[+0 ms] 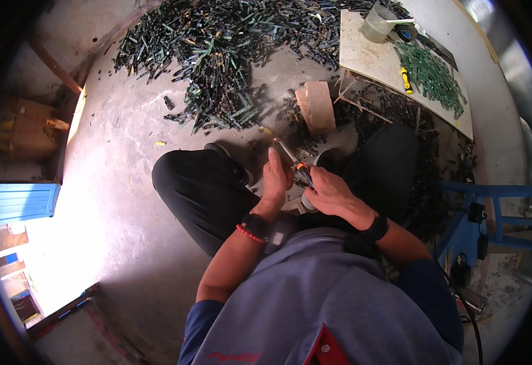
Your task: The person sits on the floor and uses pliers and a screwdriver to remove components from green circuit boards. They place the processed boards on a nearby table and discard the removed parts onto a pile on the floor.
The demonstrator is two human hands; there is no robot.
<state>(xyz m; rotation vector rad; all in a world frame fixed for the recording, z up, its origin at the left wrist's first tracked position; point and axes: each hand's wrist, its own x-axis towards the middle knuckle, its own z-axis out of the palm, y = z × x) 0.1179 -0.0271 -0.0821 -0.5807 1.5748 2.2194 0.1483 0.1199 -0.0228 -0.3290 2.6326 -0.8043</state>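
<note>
My right hand (328, 190) is wrapped round the black and orange handle of a slim tool (302, 168) with a metal shaft. The shaft points up and left, toward my left fingertips; the frame does not settle whether it is a screwdriver or a soldering iron. My left hand (276, 174) is closed just beside the shaft, its thumb and fingers pressed together. What it holds is too small to make out, though a small orange-brown spot shows at its fingertips. Both hands are over the floor between my knees, below a reddish brick block (319, 107).
A big heap of dark green and black strips (211, 48) covers the floor ahead. On a low board table (363, 52) at right lie small green pieces (430, 76), a yellow-black tool (406, 80) and a clear plastic cup (376, 24). A blue stool (469, 213) stands at my right.
</note>
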